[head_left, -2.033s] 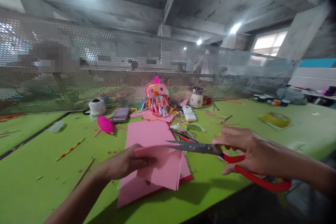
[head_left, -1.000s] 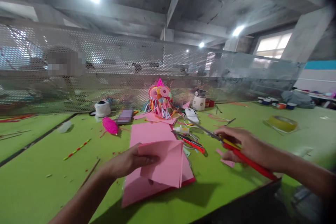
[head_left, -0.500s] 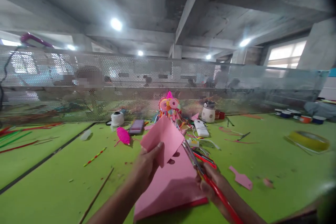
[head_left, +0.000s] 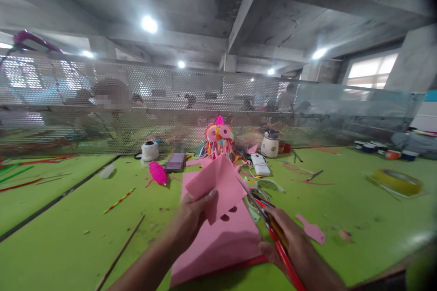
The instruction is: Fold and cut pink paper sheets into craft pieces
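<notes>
My left hand (head_left: 191, 220) pinches a folded pink paper sheet (head_left: 218, 183) and holds it raised and tilted above a stack of pink paper (head_left: 218, 245) on the green table (head_left: 68, 232). My right hand (head_left: 290, 243) grips red-handled scissors (head_left: 269, 227). Their blades run along the lower right edge of the folded sheet. Rounded notches show along that edge.
A pink cut-off scrap (head_left: 312, 231) lies right of the scissors. Behind the stack are a colourful paper ornament (head_left: 218, 138), a pink yarn spool (head_left: 157, 173), a white pot (head_left: 269, 145), a white device (head_left: 259, 163) and a yellow tape roll (head_left: 396, 181). A perforated metal screen (head_left: 102, 109) borders the table's far side.
My left hand lifted the folded pink sheet off the stack and tilted it up. My right hand brought the scissors from the right to the sheet's edge.
</notes>
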The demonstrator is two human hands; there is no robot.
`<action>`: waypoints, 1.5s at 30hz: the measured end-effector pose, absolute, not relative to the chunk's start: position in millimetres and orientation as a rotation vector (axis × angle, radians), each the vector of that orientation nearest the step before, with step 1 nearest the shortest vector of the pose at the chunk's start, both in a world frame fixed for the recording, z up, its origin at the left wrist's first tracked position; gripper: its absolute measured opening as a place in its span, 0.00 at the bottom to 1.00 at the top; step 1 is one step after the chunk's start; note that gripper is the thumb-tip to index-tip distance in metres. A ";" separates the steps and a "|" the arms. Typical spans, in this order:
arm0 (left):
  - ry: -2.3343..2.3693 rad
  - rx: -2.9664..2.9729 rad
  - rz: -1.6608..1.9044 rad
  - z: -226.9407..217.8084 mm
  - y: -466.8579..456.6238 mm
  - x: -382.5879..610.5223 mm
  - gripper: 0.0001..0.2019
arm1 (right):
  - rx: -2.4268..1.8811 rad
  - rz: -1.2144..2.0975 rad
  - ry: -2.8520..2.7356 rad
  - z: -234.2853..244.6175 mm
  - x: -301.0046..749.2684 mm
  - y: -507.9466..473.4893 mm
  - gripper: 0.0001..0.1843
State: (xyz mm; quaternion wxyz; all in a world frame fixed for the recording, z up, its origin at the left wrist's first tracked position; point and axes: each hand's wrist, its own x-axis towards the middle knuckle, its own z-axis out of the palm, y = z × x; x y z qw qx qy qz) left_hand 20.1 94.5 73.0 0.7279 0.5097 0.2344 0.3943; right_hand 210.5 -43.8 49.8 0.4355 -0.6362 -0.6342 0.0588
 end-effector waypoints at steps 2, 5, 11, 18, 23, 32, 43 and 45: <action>0.502 1.113 0.857 72.8 93.2 20.4 0.17 | -1.623 0.033 -1.552 49.8 211.6 -46.9 0.27; 0.482 1.104 0.814 72.0 91.6 20.2 0.18 | -1.655 -0.089 -1.534 45.8 213.4 -49.6 0.26; 0.516 1.074 0.850 74.1 89.8 19.1 0.18 | -1.654 -0.174 -1.578 36.1 212.0 -53.1 0.32; 0.507 1.076 0.862 70.8 95.5 13.9 0.19 | -1.669 -0.212 -1.614 34.8 213.5 -56.6 0.33; 0.477 1.100 0.851 68.5 97.3 14.3 0.19 | -1.660 -0.248 -1.617 34.3 213.3 -56.9 0.33; 0.454 1.081 0.863 69.2 96.2 14.5 0.18 | -1.652 -0.210 -1.534 33.5 205.8 -57.2 0.33; 0.471 1.093 0.887 69.0 96.3 15.7 0.17 | -1.630 -0.238 -1.519 28.0 208.0 -57.9 0.30; 0.484 1.079 0.894 70.6 94.9 16.2 0.18 | -1.628 -0.235 -1.535 27.1 208.7 -57.9 0.30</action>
